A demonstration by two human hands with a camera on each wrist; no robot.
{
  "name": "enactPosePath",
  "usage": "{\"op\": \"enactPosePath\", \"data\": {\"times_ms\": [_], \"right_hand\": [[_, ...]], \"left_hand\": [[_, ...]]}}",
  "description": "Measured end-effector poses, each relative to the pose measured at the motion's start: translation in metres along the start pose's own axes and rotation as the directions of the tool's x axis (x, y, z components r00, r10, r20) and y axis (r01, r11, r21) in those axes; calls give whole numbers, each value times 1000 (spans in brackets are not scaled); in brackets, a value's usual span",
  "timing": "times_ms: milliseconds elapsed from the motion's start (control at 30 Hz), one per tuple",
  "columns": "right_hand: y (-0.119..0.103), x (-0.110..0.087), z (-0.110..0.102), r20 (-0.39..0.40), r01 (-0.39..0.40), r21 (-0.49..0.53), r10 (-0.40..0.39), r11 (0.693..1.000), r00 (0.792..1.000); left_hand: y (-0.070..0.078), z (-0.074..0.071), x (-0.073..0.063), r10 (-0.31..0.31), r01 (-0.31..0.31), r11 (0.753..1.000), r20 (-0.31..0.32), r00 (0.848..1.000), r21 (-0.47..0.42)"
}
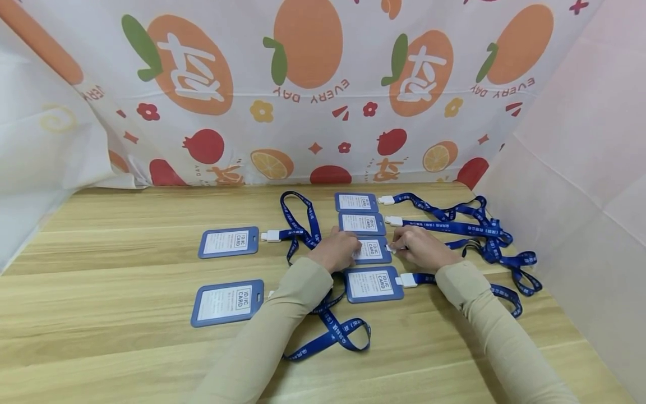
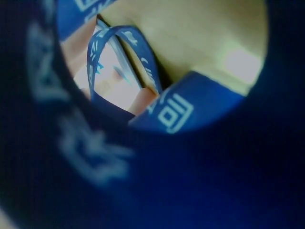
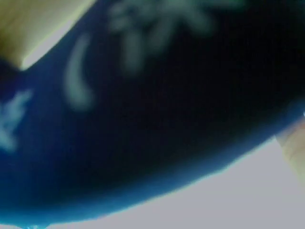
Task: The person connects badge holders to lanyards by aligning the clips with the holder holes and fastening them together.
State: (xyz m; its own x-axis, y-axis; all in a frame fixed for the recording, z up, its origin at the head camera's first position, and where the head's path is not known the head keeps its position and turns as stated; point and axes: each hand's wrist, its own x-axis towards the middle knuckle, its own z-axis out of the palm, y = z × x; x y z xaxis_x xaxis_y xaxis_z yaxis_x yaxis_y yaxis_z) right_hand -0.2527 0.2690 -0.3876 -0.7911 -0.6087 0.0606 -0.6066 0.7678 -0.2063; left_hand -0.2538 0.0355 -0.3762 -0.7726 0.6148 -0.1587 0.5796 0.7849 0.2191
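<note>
Several blue ID card holders lie on a wooden table point(image 1: 101, 292). My left hand point(image 1: 337, 249) grips the left edge of the third holder point(image 1: 374, 249) in the right-hand column. My right hand point(image 1: 418, 247) pinches the white clip point(image 1: 390, 247) at that holder's right end, where a blue lanyard point(image 1: 474, 229) trails off to the right. Both sleeves are beige. In the left wrist view a blurred blue lanyard strap point(image 2: 171, 109) fills the picture close to the lens. The right wrist view is likewise blocked by a blue strap point(image 3: 143, 119).
Two holders point(image 1: 356, 202) point(image 1: 361, 223) lie behind my hands and one point(image 1: 374, 283) in front, each clipped to tangled lanyards on the right. Two more holders point(image 1: 228, 242) point(image 1: 227, 302) lie at the left. A lanyard loop point(image 1: 343, 332) lies under my left forearm. Fruit-print cloth point(image 1: 313, 90) stands behind.
</note>
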Motion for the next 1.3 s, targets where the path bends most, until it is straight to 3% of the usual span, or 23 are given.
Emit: {"op": "enactPosePath", "data": {"times_ms": [567, 1300], "right_hand": [[-2, 0, 1, -5, -19, -20, 19, 1000, 1000], [1, 2, -1, 1, -18, 59, 18, 998, 1000]], "left_hand": [[2, 0, -1, 9, -9, 1000, 3, 1000, 23], [1, 0, 0, -13, 13, 1000, 10, 1000, 12]]}}
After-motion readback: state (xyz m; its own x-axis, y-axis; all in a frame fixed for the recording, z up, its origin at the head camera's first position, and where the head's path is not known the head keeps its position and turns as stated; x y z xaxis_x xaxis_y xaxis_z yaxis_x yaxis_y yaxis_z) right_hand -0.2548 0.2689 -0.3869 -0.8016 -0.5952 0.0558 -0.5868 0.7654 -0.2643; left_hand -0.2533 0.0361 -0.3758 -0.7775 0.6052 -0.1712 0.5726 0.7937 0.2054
